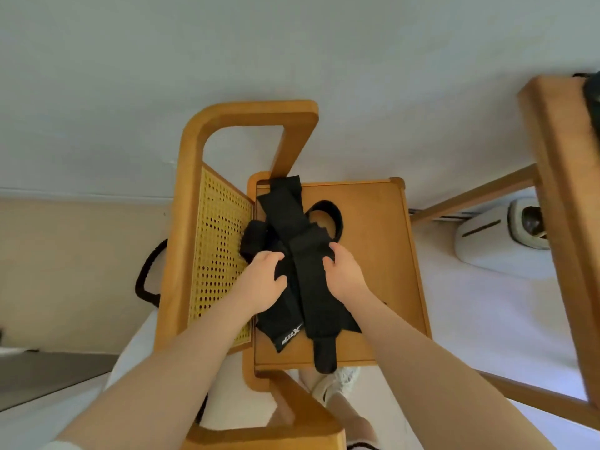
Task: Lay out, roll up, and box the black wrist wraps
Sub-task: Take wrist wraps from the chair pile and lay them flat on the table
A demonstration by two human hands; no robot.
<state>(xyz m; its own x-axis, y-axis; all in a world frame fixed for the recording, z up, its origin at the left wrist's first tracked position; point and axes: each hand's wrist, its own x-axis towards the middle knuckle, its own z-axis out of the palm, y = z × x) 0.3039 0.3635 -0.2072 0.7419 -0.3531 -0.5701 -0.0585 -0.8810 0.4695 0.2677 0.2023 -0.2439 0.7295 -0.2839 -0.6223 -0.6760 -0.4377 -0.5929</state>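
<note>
Black wrist wraps (293,254) lie in a loose, overlapping heap at the centre of the frame, on a small wooden surface (373,287) with a raised rim. One strap end overhangs the surface's lower edge, and a white logo shows on another end just left of it. A looped strap lies at the upper side of the heap. Left hand (259,284): grip clamped on the left side of the heap, fingers curled into the fabric. Right hand (344,274): grip clamped on the right edge of the topmost band, fingers curled round it. A cane-weave panel (217,251) in a wooden frame stands directly left of the surface. A white shoe (337,381) is visible below the surface's lower edge.
</note>
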